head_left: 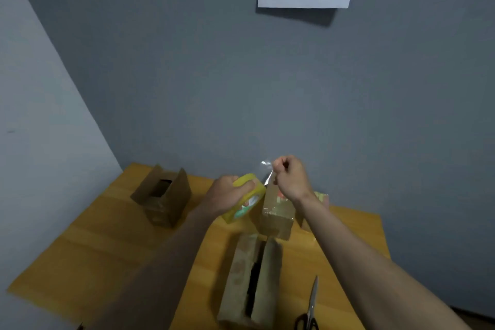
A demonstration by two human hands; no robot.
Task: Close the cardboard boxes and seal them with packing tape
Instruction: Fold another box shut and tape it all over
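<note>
The table (88, 244) carries three cardboard boxes. The near box (251, 278) lies straight ahead of the person with its long axis running away from them; its two top flaps are folded down but a dark gap shows along the middle, so the seam runs the same way and is not yet taped. A second box (277, 213) stands just beyond it, glossy on top as if already taped, and is partly hidden by the right wrist. The open box (163, 195) sits well apart at the far left with its flaps up. Scissors (310, 305) lie just right of the near box, nearer the right arm. Both hands are raised above the far end of the near box. The left hand (227, 195) is curled round the yellow tape roll (245, 199). The right hand (290, 177), fingers closed, pinches the free end of the clear tape strip (267, 173), drawn out a short way up and to the right of the roll. To seal the seam, the strip would likely need to come down and be laid lengthwise along the gap.
</note>
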